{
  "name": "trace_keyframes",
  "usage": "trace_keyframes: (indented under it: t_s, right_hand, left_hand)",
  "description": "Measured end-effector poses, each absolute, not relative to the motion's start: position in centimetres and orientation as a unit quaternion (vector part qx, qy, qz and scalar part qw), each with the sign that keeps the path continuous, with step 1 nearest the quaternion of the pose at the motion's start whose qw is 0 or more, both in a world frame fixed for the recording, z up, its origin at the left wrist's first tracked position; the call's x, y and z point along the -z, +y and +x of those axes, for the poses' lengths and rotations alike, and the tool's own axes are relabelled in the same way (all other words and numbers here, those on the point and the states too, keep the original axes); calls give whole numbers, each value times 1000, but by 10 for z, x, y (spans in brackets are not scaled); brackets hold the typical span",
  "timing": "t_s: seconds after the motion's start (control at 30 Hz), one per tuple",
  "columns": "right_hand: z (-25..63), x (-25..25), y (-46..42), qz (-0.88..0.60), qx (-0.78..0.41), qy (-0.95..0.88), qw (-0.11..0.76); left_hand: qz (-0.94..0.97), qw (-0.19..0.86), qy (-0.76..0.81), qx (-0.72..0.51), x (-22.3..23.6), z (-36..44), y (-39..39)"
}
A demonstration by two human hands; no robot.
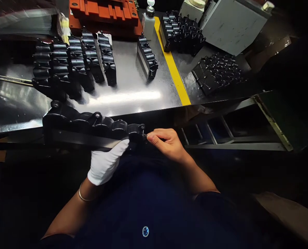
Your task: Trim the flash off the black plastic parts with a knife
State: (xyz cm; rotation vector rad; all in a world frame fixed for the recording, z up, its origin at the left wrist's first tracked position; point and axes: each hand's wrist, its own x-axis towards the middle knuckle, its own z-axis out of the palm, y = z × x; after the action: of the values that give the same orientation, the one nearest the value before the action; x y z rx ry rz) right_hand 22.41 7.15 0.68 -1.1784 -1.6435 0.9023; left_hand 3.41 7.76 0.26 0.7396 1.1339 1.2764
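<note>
Dark blue clothing [148,193] fills the lower middle, closest to the lens. Beyond it stretches a shiny metal tabletop [128,86], with a row of scalloped black parts [78,64] standing on its left side. One long black moulded part [63,114] is held up in front of the near edge. A grey box [231,27] sits at upper right; an orange-red block [104,14], at the back. The gloved left hand [104,164] grasps the moulded part, thumb against its side. The bare right hand [168,143] has its fingers pinched together at that part's right end; anything between them is too small to tell.
</note>
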Motion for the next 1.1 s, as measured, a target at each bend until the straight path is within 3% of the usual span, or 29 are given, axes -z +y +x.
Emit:
trace_keyframes:
  t_s: [0.13,0.37,0.6,1.1]
  right_hand:
    - [223,2,74,-497,-314,-666,459]
    - [228,15,80,-573,-8,-634,519]
    - [236,-4,78,-485,-98,-780,383]
    - [231,-6,75,-511,-60,-770,377]
  left_hand:
    - [297,608,487,-552,-5,36,79]
    - [190,720,437,-505,-24,43,80]
    - [189,701,510,-461,-21,42,81]
    - [227,692,515,-451,-18,44,80]
